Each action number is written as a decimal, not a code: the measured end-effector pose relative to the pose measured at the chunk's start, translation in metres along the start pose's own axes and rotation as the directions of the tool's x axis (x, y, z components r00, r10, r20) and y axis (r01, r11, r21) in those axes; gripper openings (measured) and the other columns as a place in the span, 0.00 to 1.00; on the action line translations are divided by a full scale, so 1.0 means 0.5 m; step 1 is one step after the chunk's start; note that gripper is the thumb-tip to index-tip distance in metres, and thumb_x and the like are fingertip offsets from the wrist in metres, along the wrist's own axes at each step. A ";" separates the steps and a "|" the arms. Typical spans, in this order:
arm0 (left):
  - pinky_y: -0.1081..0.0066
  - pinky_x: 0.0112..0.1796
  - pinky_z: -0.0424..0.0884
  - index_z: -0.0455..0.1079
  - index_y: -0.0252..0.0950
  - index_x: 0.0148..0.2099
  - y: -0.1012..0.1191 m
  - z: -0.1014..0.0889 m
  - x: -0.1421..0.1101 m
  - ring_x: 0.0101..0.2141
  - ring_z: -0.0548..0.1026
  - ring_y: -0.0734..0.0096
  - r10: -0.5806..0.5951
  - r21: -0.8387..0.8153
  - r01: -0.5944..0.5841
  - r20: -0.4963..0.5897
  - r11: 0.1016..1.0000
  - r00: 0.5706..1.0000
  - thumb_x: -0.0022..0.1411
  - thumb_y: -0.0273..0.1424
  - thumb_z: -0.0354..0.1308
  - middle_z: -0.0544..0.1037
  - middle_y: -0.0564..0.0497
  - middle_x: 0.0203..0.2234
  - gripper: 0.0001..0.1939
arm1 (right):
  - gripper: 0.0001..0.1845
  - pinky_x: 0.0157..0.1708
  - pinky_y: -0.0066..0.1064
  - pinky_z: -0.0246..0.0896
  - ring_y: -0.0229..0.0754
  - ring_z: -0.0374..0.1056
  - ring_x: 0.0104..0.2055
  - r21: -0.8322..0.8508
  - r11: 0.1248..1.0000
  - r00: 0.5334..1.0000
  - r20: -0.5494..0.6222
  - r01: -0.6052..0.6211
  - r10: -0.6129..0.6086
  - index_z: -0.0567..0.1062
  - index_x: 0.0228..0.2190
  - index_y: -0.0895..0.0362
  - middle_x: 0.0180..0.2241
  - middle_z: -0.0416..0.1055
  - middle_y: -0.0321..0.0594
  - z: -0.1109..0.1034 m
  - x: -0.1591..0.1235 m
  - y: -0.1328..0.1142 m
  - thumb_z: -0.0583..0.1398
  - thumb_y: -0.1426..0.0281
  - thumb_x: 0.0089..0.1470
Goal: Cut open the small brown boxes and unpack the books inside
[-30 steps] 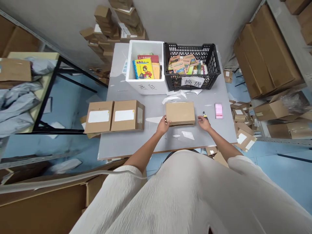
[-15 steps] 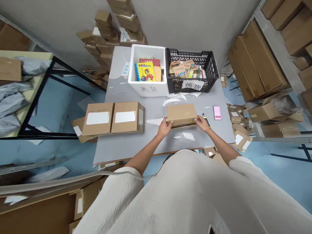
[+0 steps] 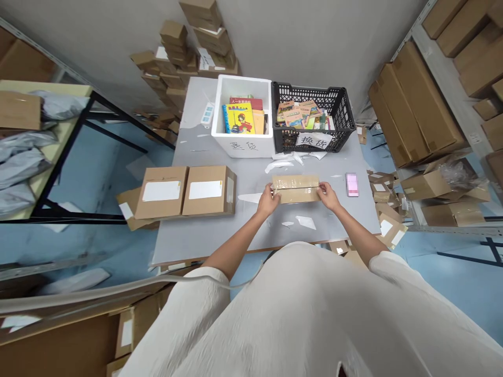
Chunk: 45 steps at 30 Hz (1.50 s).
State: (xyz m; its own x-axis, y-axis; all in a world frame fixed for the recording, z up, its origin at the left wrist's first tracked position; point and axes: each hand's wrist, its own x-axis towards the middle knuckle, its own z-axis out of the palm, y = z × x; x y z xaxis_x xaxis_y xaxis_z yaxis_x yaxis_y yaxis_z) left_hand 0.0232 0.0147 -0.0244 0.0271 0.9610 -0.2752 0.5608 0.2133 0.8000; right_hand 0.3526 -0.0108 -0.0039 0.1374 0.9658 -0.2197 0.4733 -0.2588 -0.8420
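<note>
Between my two hands is a brown cardboard box [image 3: 296, 195], its taped side with a lengthwise seam facing me. My left hand [image 3: 269, 200] grips the box's left end, thumb toward the near face. At the right end, my right hand [image 3: 328, 196] has its fingers closed on the edge. The box is over the grey table [image 3: 208, 235]; whether it touches the top I cannot tell. Torn white paper scraps [image 3: 305, 222] lie just in front of it, and a pink-screened phone [image 3: 352, 185] lies to the right of my right hand.
Two labelled cartons [image 3: 208, 189] stand on the table's left. At the back are a white foam box [image 3: 245, 146] and a black plastic crate [image 3: 314, 141], both holding books. A shelf with grey parcels [image 3: 19, 162] is at far left; cartons [image 3: 416, 104] stand at right.
The box has been turned in my hands, so its taped, seamed side now shows instead of the plain one. The black-and-yellow cutter beside my right hand is no longer visible.
</note>
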 end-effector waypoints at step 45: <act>0.51 0.69 0.69 0.72 0.43 0.42 0.038 -0.029 -0.023 0.65 0.75 0.53 0.274 0.089 -0.266 -0.085 0.960 0.958 0.78 0.37 0.54 0.78 0.43 0.60 0.10 | 0.38 0.80 0.53 0.53 0.59 0.63 0.78 -0.366 0.908 0.943 0.321 0.203 -0.082 0.76 0.72 0.55 0.75 0.70 0.49 -0.034 0.186 -0.083 0.51 0.46 0.76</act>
State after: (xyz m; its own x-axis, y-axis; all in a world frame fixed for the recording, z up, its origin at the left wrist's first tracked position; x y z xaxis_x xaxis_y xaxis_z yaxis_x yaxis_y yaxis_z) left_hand 0.0214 0.0100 0.0015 0.1088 0.9941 0.0008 0.6045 -0.0668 0.7938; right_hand 0.3605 0.0895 0.0187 -0.1888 0.9361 -0.2968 0.7763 -0.0429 -0.6289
